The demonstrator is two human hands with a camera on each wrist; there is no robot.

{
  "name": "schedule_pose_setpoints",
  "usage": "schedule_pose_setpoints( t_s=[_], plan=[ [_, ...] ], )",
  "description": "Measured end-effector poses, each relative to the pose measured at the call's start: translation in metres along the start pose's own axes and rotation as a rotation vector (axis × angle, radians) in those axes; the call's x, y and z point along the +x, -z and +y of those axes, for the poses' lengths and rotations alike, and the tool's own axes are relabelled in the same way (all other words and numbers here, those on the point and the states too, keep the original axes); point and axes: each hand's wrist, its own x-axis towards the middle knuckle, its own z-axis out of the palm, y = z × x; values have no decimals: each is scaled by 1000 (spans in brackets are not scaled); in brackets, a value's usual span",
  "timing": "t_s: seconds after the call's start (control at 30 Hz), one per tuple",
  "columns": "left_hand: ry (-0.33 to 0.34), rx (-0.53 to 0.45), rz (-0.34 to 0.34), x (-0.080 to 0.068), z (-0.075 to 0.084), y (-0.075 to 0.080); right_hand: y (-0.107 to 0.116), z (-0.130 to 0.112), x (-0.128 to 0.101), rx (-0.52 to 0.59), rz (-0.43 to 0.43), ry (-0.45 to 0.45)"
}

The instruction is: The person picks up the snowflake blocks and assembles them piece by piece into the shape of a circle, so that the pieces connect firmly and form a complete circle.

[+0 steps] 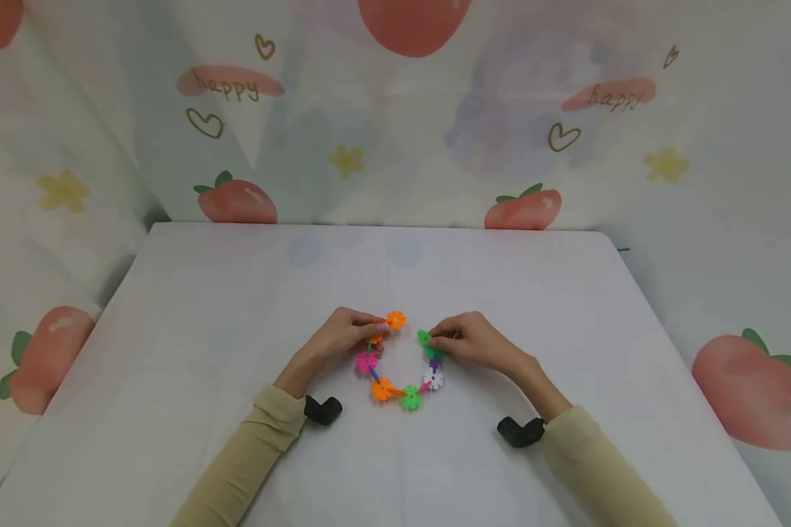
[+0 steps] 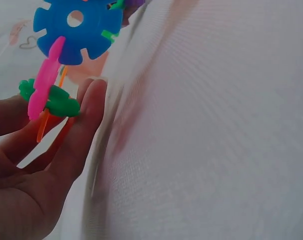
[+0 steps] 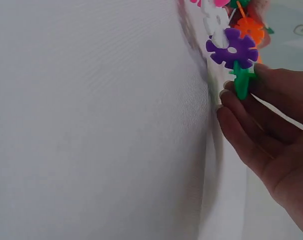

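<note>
Left hand (image 1: 343, 333) and right hand (image 1: 471, 340) are each pinching an end of a snowflake-disc chain (image 1: 398, 384) over the desk (image 1: 204, 307); aligning the end slots squarely seems key.

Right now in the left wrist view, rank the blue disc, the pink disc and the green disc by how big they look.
1. Blue disc, clearly largest.
2. Pink disc and green disc: both show edge-on or partly hidden by fingers, so I cannot rank them.

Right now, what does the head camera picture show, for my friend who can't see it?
Two hands, left hand and right hand, each pinch one end of a curved chain of colourful snowflake pieces on a white table. Strawberry-print cloth hangs behind.
</note>
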Motion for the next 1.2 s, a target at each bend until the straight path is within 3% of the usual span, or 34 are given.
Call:
schedule_pose_setpoints(
  t_s=[0.23,0.53,0.73,0.83,1.0,1.2],
  plan=[
    [-26,-37,11,-1,1,-3,-3,-4,12,27,63,36],
    [-50,-17,-6,0,0,-3,-5,-5,21,54,55,88],
    [-77,-129,-29,0,1,-4,-6,-4,27,52,66,151],
    [-94,-110,-26,0,1,-4,-6,-5,28,56,72,163],
    [-79,-32,-16,1,-1,-7,-9,-2,30,39,94,189],
    [-30,-51,6,1,-4,-11,-16,2,34,9,113,251]
  ],
)
